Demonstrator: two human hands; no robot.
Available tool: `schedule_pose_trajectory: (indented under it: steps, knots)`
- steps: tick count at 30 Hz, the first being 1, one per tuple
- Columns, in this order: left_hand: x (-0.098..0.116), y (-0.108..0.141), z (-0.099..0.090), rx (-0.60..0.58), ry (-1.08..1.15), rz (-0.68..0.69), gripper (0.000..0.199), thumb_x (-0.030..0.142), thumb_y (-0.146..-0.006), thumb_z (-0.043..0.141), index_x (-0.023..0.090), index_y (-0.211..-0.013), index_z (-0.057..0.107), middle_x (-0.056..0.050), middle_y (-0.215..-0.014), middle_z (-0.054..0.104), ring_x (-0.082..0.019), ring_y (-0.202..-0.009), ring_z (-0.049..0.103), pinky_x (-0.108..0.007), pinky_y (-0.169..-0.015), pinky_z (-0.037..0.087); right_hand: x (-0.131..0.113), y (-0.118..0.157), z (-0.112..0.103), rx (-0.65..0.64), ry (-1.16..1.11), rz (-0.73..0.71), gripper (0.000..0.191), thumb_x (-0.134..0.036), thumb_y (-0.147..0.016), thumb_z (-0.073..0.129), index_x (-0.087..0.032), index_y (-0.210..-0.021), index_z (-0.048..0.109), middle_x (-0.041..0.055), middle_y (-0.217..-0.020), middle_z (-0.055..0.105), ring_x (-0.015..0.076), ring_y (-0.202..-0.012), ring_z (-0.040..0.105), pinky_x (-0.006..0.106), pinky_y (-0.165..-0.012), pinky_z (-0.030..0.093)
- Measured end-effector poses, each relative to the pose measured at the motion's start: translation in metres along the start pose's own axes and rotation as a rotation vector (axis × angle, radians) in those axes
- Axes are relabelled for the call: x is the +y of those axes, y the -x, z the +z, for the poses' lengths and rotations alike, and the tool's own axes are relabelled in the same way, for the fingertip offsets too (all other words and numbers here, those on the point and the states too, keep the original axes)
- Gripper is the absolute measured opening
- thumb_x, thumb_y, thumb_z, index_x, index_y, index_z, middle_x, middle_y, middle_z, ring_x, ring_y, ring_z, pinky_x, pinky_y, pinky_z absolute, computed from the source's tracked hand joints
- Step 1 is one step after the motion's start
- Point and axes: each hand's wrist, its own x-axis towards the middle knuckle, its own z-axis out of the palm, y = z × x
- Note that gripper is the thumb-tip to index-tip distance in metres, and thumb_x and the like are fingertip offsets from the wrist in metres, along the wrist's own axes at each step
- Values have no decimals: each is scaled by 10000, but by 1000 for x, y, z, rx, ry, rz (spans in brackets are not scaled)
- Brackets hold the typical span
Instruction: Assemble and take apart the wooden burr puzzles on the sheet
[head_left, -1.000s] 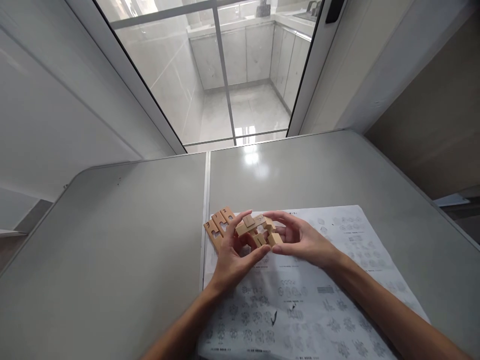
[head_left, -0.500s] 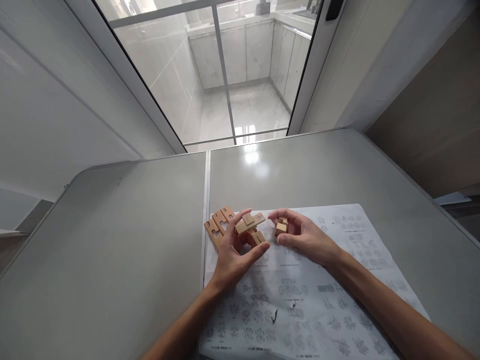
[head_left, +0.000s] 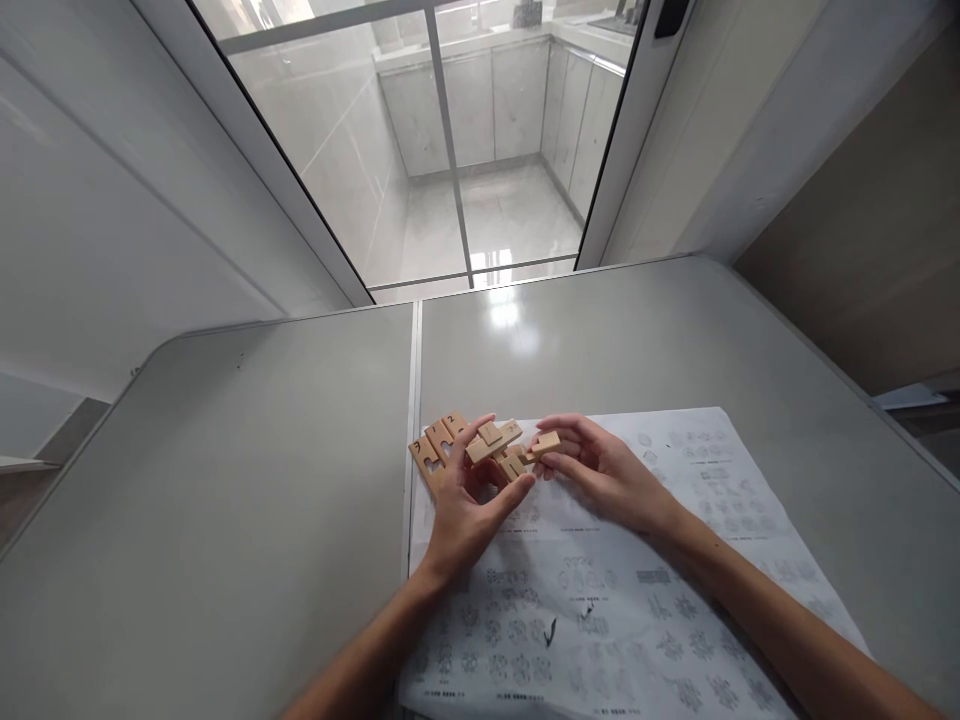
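Note:
My left hand (head_left: 463, 515) is closed around a partly joined cluster of wooden puzzle pieces (head_left: 491, 445), thumb at its near side and index finger at the far side. Between the thumb and fingers of my right hand (head_left: 600, 470) is a notched wooden puzzle piece (head_left: 546, 445). Its left end meets the right side of the cluster; whether it is seated in it cannot be seen. Flat wooden pieces (head_left: 431, 448) marked with numbers and cut with notches lie just left of the cluster, partly hidden behind my left hand.
A large printed sheet (head_left: 600, 640) with rows of assembly drawings lies under both hands. Two small dark scraps (head_left: 550, 631) rest on it. The grey table (head_left: 262, 480) has a metal seam (head_left: 415, 370) left of the sheet. A glass door (head_left: 480, 150) stands beyond the table's far edge.
My right hand has moved slightly left and turned its piece, bringing it against the cluster. The cluster in my left hand has shifted a little left.

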Motion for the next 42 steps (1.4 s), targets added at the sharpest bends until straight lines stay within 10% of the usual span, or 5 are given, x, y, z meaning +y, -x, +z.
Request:
schedule_pose_trajectory:
  steps: [20, 32, 42]
  knots:
    - [-9, -1, 3, -58, -238, 116, 680, 427, -863, 886, 278, -1449, 575, 21, -856, 587, -128, -679, 512, -267, -630, 464, -13, 4, 7, 161, 534, -497, 200, -234, -1064, 673, -304, -1237, 744, 82, -1087, 713, 245, -947, 724, 420, -790, 644]
    - [-12, -1, 2, -96, -320, 186, 645, 344, -860, 883, 260, -1435, 601, 32, -785, 570, -125, -647, 515, -253, -587, 465, -11, 3, -3, 52, 469, -485, 266, -167, -1031, 707, -290, -1263, 756, 46, -1022, 690, 195, -868, 691, 361, -748, 616]
    - [-11, -2, -1, -87, -414, 303, 645, 284, -818, 914, 313, -1406, 649, -60, -1225, 574, -106, -746, 577, -272, -658, 583, -10, 4, -4, 23, 452, -497, 283, -134, -1012, 724, -287, -1247, 760, 25, -1000, 666, 173, -847, 670, 345, -771, 617]
